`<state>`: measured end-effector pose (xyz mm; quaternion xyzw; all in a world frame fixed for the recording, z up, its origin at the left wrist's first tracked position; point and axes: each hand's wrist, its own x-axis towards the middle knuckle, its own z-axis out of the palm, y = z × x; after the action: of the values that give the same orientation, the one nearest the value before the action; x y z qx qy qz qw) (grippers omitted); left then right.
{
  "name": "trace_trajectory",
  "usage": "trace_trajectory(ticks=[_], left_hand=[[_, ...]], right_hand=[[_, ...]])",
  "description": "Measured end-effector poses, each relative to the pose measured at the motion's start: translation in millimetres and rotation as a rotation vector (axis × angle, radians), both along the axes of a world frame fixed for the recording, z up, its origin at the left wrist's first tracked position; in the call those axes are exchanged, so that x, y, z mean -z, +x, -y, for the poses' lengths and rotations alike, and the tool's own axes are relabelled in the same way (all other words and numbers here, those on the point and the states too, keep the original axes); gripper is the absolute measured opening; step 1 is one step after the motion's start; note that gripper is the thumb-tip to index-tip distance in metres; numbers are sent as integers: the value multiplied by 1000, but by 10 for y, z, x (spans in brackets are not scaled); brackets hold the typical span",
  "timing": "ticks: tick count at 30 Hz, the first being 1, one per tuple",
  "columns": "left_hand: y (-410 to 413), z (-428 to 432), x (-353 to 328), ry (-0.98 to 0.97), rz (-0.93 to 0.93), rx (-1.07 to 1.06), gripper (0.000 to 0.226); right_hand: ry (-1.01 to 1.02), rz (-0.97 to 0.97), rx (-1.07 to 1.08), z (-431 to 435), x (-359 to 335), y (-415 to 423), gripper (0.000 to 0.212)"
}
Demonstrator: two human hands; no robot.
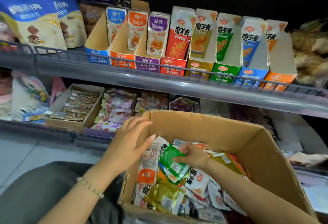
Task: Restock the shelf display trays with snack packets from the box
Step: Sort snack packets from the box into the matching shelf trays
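Right hand (192, 155) pinches a light, slick, floppy green packet (169, 159) at 9 o'clock in the box (204, 120), likely best held by its seal; left hand (131, 145) lies flat, released.

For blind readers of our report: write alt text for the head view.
A person's right hand pinches a green packet inside a cardboard box holding mixed snack packets, while the left hand rests flat on the box's left wall. Behind, a shelf holds a row of coloured display trays with upright packets.
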<state>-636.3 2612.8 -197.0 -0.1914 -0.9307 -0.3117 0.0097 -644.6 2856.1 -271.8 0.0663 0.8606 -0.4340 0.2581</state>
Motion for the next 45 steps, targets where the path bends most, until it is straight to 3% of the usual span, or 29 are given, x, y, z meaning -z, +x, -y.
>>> trace_trajectory(ticks=[3,5,6,8,11,14,16,19,21,24,28,32,38,40,43,45], left_hand=[[0,-88,-51,72,-104,9,47],[35,-205,-121,162,8,21,35],[44,-275,-126,197,124,31,33],[47,-446,-120,232,363,31,51],[65,-677,-92,312,697,4,104],[91,-825,-107,474,860,-119,98],[51,-841,-65,665,837,-229,70],[-1,-798,-48,671,772,-231,35],[-27,-711,-98,636,708,-191,32],[-76,-559,-211,674,609,-149,28],[-100,-398,-265,812,598,-166,26],[-109,-319,-222,854,618,-201,29],[-81,-300,-229,885,607,-178,25],[-71,-307,-231,876,605,-167,25],[-50,-331,-268,881,609,-139,24],[-59,-334,-256,886,605,-147,25]], right_hand=[[-48,-51,81,-115,-84,5,29],[-30,-140,71,-268,-215,63,11],[-35,-184,70,-329,-297,103,14],[-142,-259,102,-353,-481,206,21],[-292,-305,87,-205,-700,359,27],[-425,-108,-29,-70,-803,476,38],[-495,18,-34,-162,-812,471,54],[-258,-135,55,-534,-803,327,48],[-37,-181,82,-758,-686,267,39],[38,-12,-104,-649,-497,267,43],[148,135,-232,-145,-90,132,77],[303,91,-291,77,263,29,109],[552,49,-412,-12,168,-17,104],[500,70,-417,-71,112,29,100],[200,220,-298,-240,142,145,104],[37,220,-195,-365,46,206,83]])
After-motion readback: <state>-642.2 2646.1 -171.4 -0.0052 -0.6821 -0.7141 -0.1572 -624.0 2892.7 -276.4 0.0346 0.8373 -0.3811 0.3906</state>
